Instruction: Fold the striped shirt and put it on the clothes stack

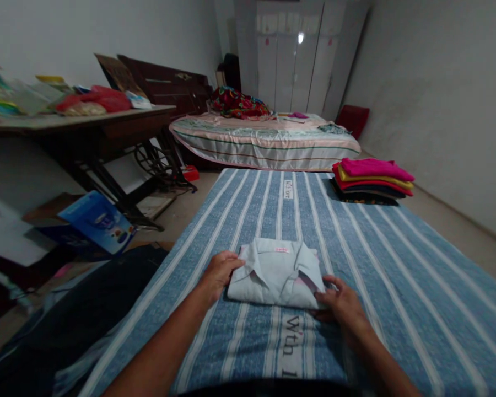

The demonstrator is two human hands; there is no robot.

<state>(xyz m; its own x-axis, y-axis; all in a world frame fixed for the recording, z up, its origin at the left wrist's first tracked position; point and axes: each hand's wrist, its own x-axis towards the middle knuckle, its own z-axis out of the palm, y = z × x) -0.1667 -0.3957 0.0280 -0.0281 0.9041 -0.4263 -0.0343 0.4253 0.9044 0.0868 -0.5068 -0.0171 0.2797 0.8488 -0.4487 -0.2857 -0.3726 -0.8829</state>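
Note:
A pale grey-blue collared shirt (275, 271), folded into a neat rectangle, lies on a blue and white striped bedsheet (397, 264). My left hand (220, 274) curls its fingers round the shirt's left edge. My right hand (342, 306) pinches the shirt's lower right corner. Both forearms reach in from the bottom of the view.
A stack of folded clothes (372, 180), pink on top, sits at the sheet's far right corner. A second mattress (264, 140) with a crumpled colourful cloth lies beyond. At left stand a cluttered sewing table (86, 124), a blue box (97, 220) and dark cloth (91, 309).

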